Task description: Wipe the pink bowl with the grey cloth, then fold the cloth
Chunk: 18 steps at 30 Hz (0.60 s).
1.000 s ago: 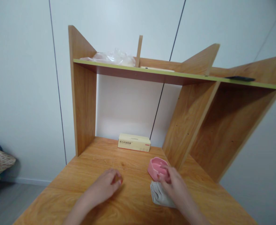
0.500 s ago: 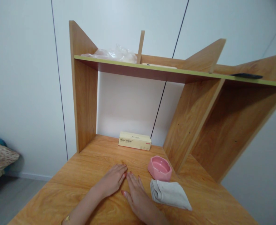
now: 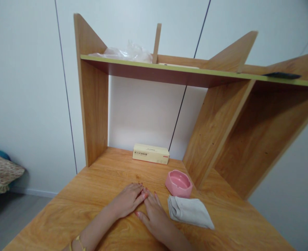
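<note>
Both hands are laid down on the bench (image 3: 109, 176), palms low, fingertips brought together in front of the body. The left hand (image 3: 129, 201) is angled in from one side, its fingers stretched out and held close to one another, its thumb tip set against the fingers of the right hand (image 3: 155, 216). That right hand is spread a little wider: fingers extended and slightly parted, thumb held well out to the side, the grasp loose and flat. A gold bracelet (image 3: 81, 243) is worn on the left wrist.

Just to the right of the right hand, a folded grey-white cloth (image 3: 192, 211) is seen lying flat, its layered folds turned toward the hand. Right behind it is placed a pink dish (image 3: 177, 190), upright, its notched rim facing up; whether dish and cloth are touching cannot be told. Farther back, a pale yellow box (image 3: 151, 154) printed with dark characters is stood near the wall, framed by the wooden shelf unit (image 3: 95, 115). Up on the shelf, a clear plastic bag (image 3: 133, 54) is left crumpled.
</note>
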Available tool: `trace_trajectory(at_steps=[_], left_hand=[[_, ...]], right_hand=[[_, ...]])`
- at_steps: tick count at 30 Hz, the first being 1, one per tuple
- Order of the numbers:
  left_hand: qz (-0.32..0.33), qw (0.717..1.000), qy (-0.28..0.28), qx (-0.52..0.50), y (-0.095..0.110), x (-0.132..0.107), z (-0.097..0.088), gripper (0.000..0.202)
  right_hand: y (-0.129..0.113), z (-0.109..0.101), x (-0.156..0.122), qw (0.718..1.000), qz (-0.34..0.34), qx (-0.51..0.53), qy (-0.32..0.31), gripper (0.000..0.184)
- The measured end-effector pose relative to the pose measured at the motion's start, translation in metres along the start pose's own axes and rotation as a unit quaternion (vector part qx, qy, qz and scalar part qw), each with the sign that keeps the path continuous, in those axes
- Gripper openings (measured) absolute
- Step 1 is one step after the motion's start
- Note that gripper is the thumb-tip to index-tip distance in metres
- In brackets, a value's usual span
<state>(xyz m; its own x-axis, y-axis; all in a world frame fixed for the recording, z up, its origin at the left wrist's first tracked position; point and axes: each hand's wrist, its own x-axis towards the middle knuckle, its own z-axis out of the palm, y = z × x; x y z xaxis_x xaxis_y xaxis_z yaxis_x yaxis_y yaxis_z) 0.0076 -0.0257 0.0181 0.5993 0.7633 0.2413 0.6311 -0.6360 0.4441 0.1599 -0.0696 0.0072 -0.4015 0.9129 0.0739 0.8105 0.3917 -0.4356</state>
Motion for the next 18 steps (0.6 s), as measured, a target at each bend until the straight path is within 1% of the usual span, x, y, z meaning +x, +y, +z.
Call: trace_trajectory(at_steps=[7, 12, 18], left_hand=[[0.016, 1.000, -0.003, -0.012, -0.0027, 0.0012, 0.0008, 0.050], [0.013, 1.000, 0.007, 0.003, -0.0025, 0.0006, 0.0035, 0.050], [0.004, 1.000, -0.008, -0.002, -0.0023, 0.0006, 0.0041, 0.054]], right_hand=[[-0.0004, -0.0026, -0.0016, 1.000, 0.000, -0.007, -0.006, 0.061], [-0.0003, -0.0049, -0.0020, 1.000, -0.007, 0.000, -0.001, 0.064], [0.0011, -0.0037, -0.0009, 1.000, -0.014, -0.003, 0.007, 0.064]])
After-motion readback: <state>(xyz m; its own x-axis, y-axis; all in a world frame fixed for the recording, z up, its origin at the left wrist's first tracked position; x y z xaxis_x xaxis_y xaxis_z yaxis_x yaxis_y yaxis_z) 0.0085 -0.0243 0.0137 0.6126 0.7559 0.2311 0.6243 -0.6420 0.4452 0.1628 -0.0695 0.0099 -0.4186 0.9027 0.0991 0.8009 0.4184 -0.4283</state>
